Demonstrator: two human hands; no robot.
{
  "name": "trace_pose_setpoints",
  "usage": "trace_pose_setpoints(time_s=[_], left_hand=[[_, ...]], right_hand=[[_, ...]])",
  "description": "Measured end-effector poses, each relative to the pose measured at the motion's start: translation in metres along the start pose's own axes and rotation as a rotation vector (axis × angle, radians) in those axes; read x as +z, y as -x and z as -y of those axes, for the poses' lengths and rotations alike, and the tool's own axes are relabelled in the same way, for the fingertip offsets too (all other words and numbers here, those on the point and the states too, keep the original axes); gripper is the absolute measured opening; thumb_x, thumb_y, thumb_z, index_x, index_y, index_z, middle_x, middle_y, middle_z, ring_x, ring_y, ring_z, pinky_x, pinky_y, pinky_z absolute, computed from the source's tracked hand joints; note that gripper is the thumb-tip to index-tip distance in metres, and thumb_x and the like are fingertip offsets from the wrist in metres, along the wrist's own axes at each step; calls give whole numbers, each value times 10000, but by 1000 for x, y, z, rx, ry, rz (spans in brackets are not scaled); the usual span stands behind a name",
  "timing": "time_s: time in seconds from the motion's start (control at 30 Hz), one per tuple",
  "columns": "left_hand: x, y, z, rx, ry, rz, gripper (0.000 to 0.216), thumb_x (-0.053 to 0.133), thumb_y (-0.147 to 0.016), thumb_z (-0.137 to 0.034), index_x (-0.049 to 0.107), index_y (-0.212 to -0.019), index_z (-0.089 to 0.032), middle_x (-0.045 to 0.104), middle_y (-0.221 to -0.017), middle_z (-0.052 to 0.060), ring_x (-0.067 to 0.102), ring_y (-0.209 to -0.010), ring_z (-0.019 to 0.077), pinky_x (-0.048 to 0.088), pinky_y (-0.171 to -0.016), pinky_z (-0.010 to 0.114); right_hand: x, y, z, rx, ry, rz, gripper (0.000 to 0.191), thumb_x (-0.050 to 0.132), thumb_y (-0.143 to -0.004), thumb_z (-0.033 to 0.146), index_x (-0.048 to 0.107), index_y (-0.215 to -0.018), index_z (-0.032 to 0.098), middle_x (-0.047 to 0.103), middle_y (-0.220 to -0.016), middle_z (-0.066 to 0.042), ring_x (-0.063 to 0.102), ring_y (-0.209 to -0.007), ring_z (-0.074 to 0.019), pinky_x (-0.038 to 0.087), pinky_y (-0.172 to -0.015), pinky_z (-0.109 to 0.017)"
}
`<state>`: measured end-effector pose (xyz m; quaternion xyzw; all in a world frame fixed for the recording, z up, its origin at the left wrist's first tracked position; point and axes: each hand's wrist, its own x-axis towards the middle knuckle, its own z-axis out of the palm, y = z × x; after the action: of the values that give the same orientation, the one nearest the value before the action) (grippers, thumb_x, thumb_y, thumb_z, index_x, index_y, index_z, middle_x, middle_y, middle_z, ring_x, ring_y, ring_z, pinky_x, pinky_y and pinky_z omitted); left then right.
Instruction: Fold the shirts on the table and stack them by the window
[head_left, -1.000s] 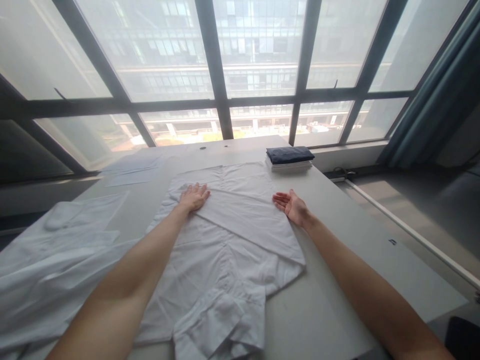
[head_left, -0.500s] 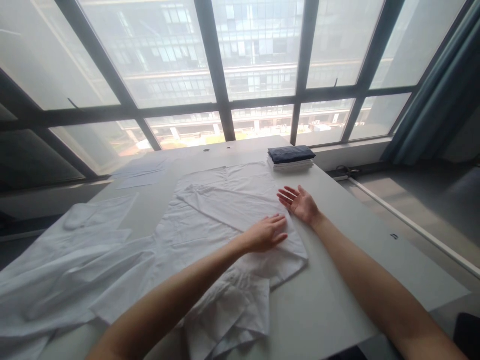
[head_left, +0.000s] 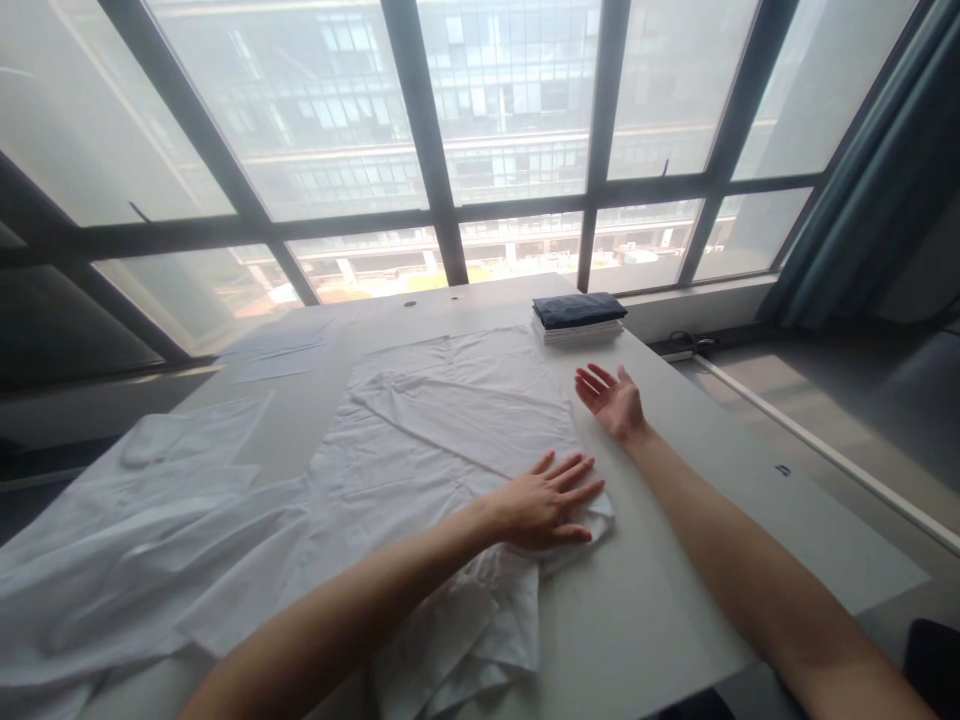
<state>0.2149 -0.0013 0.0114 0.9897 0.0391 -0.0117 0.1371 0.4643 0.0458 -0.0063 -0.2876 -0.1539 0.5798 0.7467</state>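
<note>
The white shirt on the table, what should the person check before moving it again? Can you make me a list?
1. Left hand flat on the white shirt, pressing its right edge: ok.
2. Right hand open, off the cloth, holding nothing: ok.
3. Folded sleeve lying smooth across the shirt: ok, only light creases show.
4. Lower hem flat: not ok, it is bunched near the table edge.
5. Stack of folded clothes out of the way at the far side: ok.
6. Other white garment apart from this shirt: cannot tell, the fabrics meet on the left.
</note>
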Motion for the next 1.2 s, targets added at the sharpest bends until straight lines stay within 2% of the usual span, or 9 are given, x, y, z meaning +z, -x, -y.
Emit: trace_pose_setpoints(time_s=[0.1,0.17,0.27,0.37,0.6,0.83,0.93,1.03,1.2], left_hand=[[0,1,-1,5,3,-2,748,384,-1030,-649,264,-1636,-227,132,-1705,152,72,-1579,341,92,-1241,610],[-1,1,-1,16,8,4,734,400,-1025,-649,278,-1632,-255,132,-1709,126,68,-1577,350,82,-1240,618],[-3,4,-4,42,26,23,755,402,-1026,-643,223,-1647,-252,158,-1706,107,96,-1577,333,54,-1247,612],[-7,7,-13,62,47,42,836,419,-1014,-656,160,-1657,-188,168,-1697,145,113,-1576,319,56,-1257,587],[-9,15,-42,118,125,81,910,419,-1011,-659,166,-1637,-49,135,-1684,217,103,-1575,302,97,-1281,503],[-10,12,-30,1,115,-61,783,376,-1059,-577,141,-1655,-128,152,-1693,174,93,-1578,294,149,-1283,485],[-6,10,-26,51,130,-52,713,369,-1069,-556,186,-1654,-191,209,-1696,110,119,-1579,276,142,-1285,473],[1,11,-28,85,143,-31,677,353,-1074,-556,258,-1636,-191,257,-1685,98,138,-1578,271,118,-1287,472],[6,13,-30,65,150,-55,656,366,-1068,-561,312,-1620,-211,234,-1695,89,118,-1581,280,89,-1287,476]], right_hand=[[4,9,0,368,156,260,530,311,-1067,517,628,-1267,142,727,-1219,-202,714,-1120,-309,594,-908,-529],[4,10,-2,520,227,324,510,314,-1080,470,586,-1319,111,703,-1250,-227,711,-1132,-315,593,-902,-529],[1,2,-4,419,171,197,484,289,-1088,423,536,-1349,98,686,-1246,-252,726,-1100,-309,608,-873,-516],[-1,-8,-5,311,113,67,452,296,-1081,401,525,-1334,106,656,-1274,-272,735,-1075,-305,623,-851,-501],[0,-7,-5,314,126,64,455,288,-1084,419,544,-1305,114,654,-1271,-263,735,-1076,-298,637,-822,-479],[-1,-8,-6,312,134,83,449,293,-1082,426,556,-1286,125,674,-1243,-248,731,-1085,-294,630,-858,-492],[-1,-9,-6,305,134,81,454,297,-1082,417,557,-1282,103,674,-1229,-265,731,-1087,-297,630,-866,-478],[-2,-10,-6,302,132,81,457,296,-1084,409,556,-1283,90,676,-1217,-272,732,-1086,-297,632,-863,-466],[-1,-9,-5,306,137,81,447,281,-1090,400,553,-1292,108,689,-1203,-250,734,-1083,-293,641,-835,-469]])
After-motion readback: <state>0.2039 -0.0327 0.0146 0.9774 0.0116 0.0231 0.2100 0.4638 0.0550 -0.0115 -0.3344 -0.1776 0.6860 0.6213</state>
